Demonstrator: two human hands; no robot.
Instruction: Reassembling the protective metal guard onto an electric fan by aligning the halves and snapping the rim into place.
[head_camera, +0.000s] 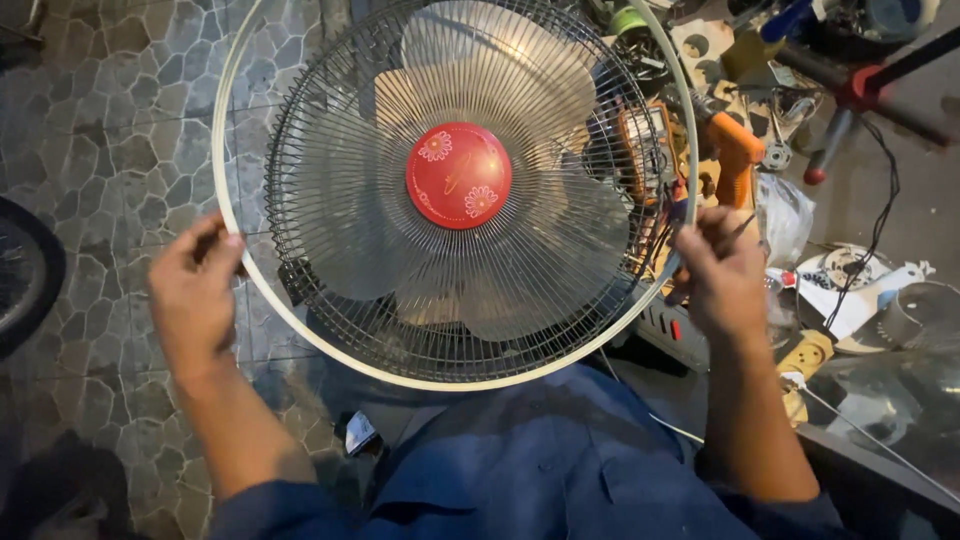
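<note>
A round electric fan with a dark wire grille (330, 200), pale translucent blades and a red centre cap (458, 175) with small flower marks fills the middle of the view. A thin cream plastic rim ring (232, 250) loops around the grille. My left hand (195, 295) pinches this ring at its left side. My right hand (722, 275) grips the ring at its right side. Both hands hold the ring level around the grille's edge. Blue clothing on my lap lies below the fan.
A stone-patterned floor (110, 140) spreads to the left, with a dark wheel (25, 275) at the left edge. To the right lie an orange-handled tool (738, 155), a power strip (675, 325), cables, a red and black stand (860, 90), and clear plastic parts (900, 390).
</note>
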